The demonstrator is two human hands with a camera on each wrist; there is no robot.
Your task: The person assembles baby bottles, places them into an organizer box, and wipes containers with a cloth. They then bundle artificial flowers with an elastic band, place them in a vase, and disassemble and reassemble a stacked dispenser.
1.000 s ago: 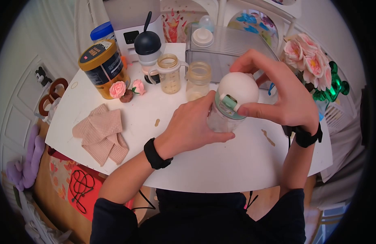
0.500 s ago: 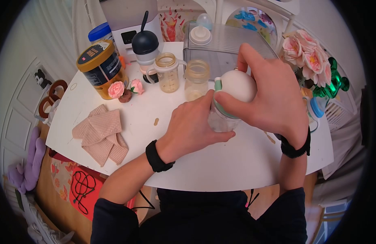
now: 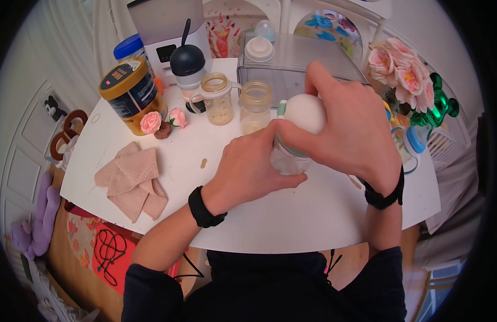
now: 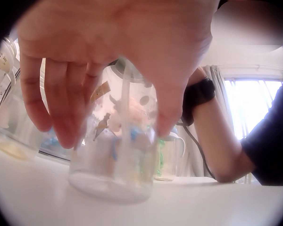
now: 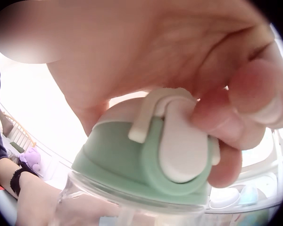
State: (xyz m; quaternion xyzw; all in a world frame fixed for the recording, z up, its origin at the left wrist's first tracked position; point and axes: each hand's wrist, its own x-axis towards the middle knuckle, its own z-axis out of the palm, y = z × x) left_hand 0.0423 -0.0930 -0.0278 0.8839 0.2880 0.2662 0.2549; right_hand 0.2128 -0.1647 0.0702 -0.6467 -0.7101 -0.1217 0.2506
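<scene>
A clear cup (image 3: pixel 289 162) with a green collar and a white domed lid (image 3: pixel 306 114) stands upright on the white table. My left hand (image 3: pixel 249 167) holds the cup's body, thumb on one side and fingers on the other; the left wrist view shows the clear cup (image 4: pixel 114 174) between them. From above, my right hand (image 3: pixel 351 126) grips the lid. In the right wrist view its curled fingers (image 5: pixel 226 122) lie against the white latch (image 5: pixel 183 146) on the green collar (image 5: pixel 114 146).
Behind the hands are an open jar (image 3: pixel 256 104), a handled bottle (image 3: pixel 218 102), a dark-topped bottle (image 3: pixel 187 67) and a grey box (image 3: pixel 313 56). A gold tub (image 3: pixel 131 96) and pink cloth (image 3: pixel 133 182) lie left. Flowers (image 3: pixel 401 70) and a blue-capped bottle (image 3: pixel 416 140) stand right.
My right hand has turned around the lid, and the green latch that faced the front has swung to the left and back. The left hand keeps its hold on the cup.
</scene>
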